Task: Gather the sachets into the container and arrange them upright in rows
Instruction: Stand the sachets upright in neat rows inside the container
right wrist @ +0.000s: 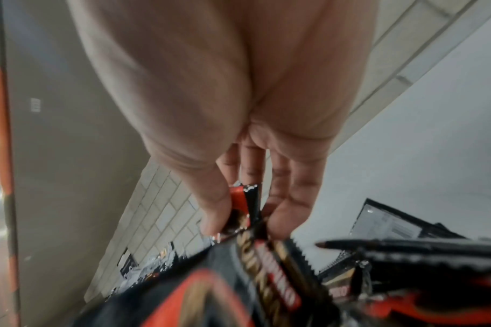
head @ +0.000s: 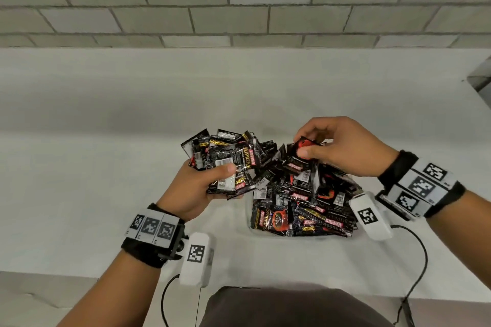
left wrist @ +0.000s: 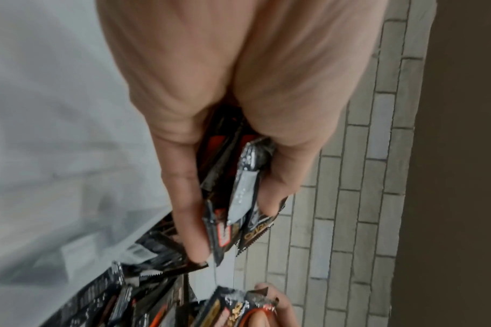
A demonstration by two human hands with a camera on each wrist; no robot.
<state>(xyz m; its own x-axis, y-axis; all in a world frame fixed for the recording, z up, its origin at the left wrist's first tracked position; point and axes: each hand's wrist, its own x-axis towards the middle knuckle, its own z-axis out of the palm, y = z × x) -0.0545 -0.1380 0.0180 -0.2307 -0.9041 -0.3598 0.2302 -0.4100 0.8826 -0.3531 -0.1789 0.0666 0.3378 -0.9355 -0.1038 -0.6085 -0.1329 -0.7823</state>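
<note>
Left hand (head: 195, 188) grips a sachet bundle (head: 228, 160) – right hand (head: 342, 147) fingers pinch one sachet (head: 301, 152).

Black sachets (head: 300, 194) with red and seemingly gold print; grey brick wall (head: 239, 0).

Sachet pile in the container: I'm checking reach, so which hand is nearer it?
Right. The right hand hovers over the sachet pile; the left hand is beside it.
</note>
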